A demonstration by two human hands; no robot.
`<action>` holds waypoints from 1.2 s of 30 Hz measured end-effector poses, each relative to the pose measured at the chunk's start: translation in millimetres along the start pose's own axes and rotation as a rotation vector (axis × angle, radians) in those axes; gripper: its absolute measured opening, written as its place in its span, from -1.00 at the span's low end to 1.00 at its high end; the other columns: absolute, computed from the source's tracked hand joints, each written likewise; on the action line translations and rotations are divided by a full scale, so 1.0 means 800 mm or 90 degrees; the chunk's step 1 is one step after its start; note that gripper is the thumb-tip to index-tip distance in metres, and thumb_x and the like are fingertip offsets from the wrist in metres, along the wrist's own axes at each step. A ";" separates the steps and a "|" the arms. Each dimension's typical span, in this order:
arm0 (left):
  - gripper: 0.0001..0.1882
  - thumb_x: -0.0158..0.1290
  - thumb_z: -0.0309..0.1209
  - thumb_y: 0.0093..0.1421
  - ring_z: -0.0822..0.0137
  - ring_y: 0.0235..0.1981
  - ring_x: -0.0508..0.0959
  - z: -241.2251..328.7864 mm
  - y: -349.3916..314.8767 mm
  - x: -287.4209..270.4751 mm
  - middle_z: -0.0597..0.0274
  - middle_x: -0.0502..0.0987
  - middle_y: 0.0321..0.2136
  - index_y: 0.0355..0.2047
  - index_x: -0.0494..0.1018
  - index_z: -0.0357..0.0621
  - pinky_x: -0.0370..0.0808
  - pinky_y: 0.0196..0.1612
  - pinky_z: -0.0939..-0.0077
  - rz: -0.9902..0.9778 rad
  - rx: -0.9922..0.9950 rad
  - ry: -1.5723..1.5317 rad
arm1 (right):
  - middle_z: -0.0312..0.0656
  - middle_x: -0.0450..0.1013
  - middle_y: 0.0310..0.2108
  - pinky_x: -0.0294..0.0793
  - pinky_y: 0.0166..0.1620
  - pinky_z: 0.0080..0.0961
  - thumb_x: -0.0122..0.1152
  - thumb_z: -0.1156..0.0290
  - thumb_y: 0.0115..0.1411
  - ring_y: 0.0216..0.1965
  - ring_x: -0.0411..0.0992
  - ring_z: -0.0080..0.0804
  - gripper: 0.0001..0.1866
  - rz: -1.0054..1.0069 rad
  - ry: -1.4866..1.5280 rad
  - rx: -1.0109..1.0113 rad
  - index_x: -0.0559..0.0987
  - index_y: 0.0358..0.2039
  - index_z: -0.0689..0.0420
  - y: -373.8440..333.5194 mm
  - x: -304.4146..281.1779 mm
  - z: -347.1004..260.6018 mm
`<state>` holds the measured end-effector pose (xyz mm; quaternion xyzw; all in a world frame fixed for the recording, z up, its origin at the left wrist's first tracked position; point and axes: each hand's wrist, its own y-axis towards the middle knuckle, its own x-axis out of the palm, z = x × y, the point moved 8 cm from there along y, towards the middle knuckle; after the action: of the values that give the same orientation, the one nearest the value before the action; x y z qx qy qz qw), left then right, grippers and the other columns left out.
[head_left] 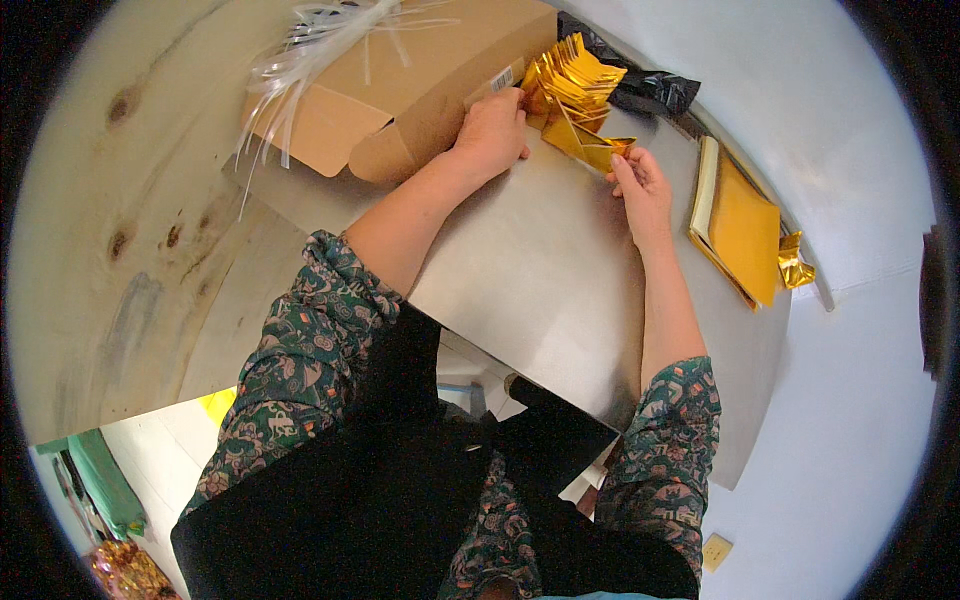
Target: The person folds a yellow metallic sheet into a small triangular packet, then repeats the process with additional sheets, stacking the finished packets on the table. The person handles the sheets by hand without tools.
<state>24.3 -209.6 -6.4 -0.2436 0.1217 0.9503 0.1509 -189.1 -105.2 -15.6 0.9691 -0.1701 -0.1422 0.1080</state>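
Note:
My right hand point(642, 190) pinches the right end of a folded gold foil paper point(592, 148) between thumb and fingers. Behind it, a fanned stack of folded gold foil papers point(572, 80) rests at the far side of the metal-topped table point(530, 255). My left hand point(492, 132) is closed, its fingers curled at the left end of that stack, beside the cardboard box point(440, 75). What the left fingertips grip is hidden. The open box has a flap hanging toward me.
White plastic strips point(320, 60) lie over the box. Black plastic point(655, 92) sits behind the foil stack. At right, a yellow-gold packet of sheets point(740, 225) lies near crumpled gold foil point(795, 265) by the white wall point(870, 340). A wooden board point(150, 240) spans the left.

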 end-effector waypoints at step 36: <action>-0.76 0.17 -0.20 0.25 0.73 -0.73 0.32 -0.010 0.002 0.006 0.45 0.54 -0.53 -0.32 0.56 -0.13 0.17 -0.76 0.82 -0.242 -0.124 -0.285 | -0.31 0.51 -0.38 0.24 -0.60 -0.74 0.30 0.27 0.25 -0.51 0.46 -0.60 -0.75 -0.071 0.193 0.190 0.56 -0.16 0.15 0.025 -0.004 0.012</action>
<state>23.0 -212.7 -14.8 -0.0599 -0.0535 0.9423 0.3249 -200.8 -124.0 -18.8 0.9926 -0.1172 0.0263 -0.0201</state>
